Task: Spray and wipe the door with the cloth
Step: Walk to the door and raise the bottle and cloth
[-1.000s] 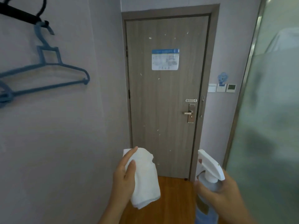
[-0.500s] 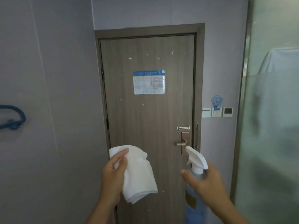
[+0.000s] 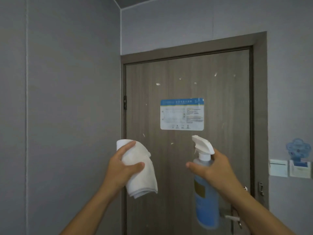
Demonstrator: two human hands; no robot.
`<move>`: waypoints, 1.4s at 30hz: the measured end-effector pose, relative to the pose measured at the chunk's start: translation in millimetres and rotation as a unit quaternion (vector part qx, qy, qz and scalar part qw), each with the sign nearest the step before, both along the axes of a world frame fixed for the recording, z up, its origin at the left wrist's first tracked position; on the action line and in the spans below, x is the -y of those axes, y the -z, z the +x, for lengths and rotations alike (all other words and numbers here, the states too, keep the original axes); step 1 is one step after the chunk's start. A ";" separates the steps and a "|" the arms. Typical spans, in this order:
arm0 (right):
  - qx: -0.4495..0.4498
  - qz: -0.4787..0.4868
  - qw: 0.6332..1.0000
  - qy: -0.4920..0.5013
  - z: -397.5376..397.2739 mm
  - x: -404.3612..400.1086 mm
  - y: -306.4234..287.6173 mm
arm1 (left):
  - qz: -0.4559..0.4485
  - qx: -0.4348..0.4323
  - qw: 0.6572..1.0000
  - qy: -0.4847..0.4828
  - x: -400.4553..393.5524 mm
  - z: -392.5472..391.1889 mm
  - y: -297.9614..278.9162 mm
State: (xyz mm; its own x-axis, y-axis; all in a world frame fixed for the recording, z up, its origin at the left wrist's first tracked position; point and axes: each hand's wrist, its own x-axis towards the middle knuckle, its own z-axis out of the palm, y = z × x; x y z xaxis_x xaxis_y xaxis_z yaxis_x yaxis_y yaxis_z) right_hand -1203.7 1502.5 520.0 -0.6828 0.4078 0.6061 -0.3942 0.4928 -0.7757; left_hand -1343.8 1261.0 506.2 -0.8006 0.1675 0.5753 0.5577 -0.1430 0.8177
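They've stepped right up to the speckled brown wooden door (image 3: 186, 158): left hand (image 3: 122, 168) gripping folded white cloth (image 3: 140, 173), right hand (image 3: 213, 168) raising blue spray bottle (image 3: 205, 197), ready to spray.

We have one head-worn view, facing forward and tilted slightly upward at the door (image 3: 186, 158), standing near it, with both forearms entering from below.

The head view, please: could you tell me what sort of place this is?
Probably a hotel or dormitory room entryway. The wooden door bears a printed notice like an evacuation plan, and the wall beside it has a key-card holder next to a switch.
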 end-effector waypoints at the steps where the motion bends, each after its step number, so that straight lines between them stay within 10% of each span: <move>1: -0.002 -0.003 1.000 -0.003 -16.6 -7.8 -8.9 | 0.004 -0.008 1.000 -0.011 -4.9 -14.5 -6.2; 25: -0.116 -0.020 0.992 0.039 -335.3 -33.2 -203.8 | 0.147 -0.146 0.977 -0.059 -46.7 -367.3 -154.1; 42: -0.149 0.036 0.988 -0.009 -461.1 -14.0 -303.5 | 0.214 -0.139 0.966 -0.043 -77.8 -424.6 -178.3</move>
State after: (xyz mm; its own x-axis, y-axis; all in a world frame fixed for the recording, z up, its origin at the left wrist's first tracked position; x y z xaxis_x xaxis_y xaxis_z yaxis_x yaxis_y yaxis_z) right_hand -1664.8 1516.5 823.5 -0.4757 0.3455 0.8090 -0.6096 0.5335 -0.5863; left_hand -1768.5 1338.8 684.5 -0.6050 -0.1942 0.7722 0.7727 -0.3773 0.5104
